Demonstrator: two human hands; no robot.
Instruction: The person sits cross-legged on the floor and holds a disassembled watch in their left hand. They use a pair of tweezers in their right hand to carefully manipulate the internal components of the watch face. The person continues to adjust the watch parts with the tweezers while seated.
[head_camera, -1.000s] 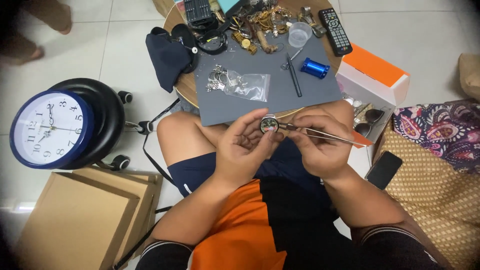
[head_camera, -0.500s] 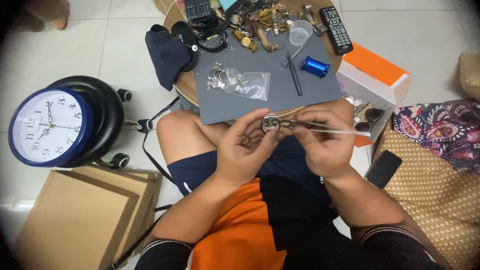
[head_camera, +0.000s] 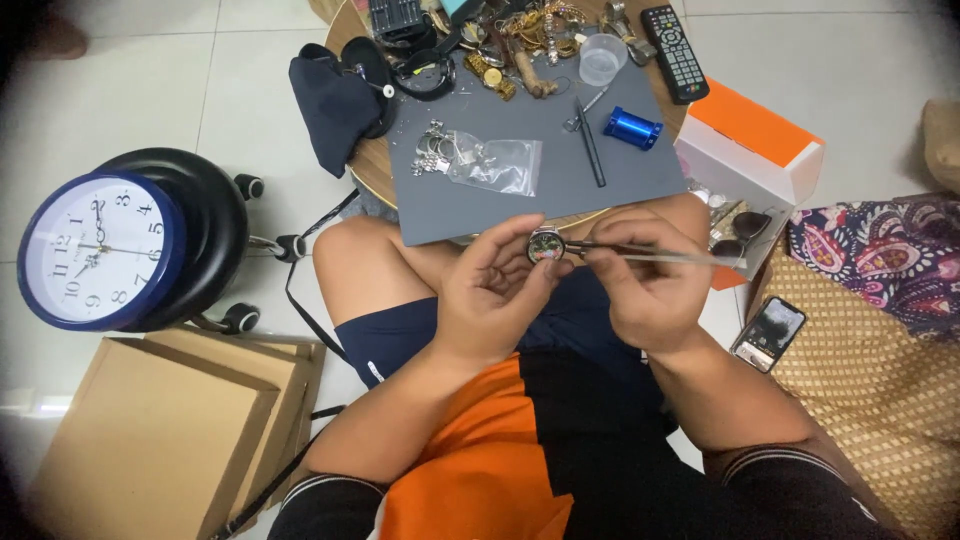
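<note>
Metal and glass are making up the small round watch case (head_camera: 546, 245), which is sitting above the person's lap, just in front of the grey work mat (head_camera: 530, 180). It is looking light and stiff, but probably fragile inside and a little slippery at the polished rim, so the edge seems the safest place for taking hold, not the face. The left hand (head_camera: 490, 300) is doing just this: its fingers are curling nearly closed and pinching the case by the rim. The right hand (head_camera: 650, 290) is closing tightly around thin tweezers (head_camera: 650, 254), whose tips are touching the case at its right side. On the mat a clear plastic bag with small metal parts (head_camera: 485, 160), a black pen-like tool (head_camera: 589, 155) and a blue cylinder (head_camera: 633, 128) are lying well apart from the hands. A blue wall clock (head_camera: 95, 250) is resting on a black stool at the left, and a phone (head_camera: 768, 334) is lying at the right.
</note>
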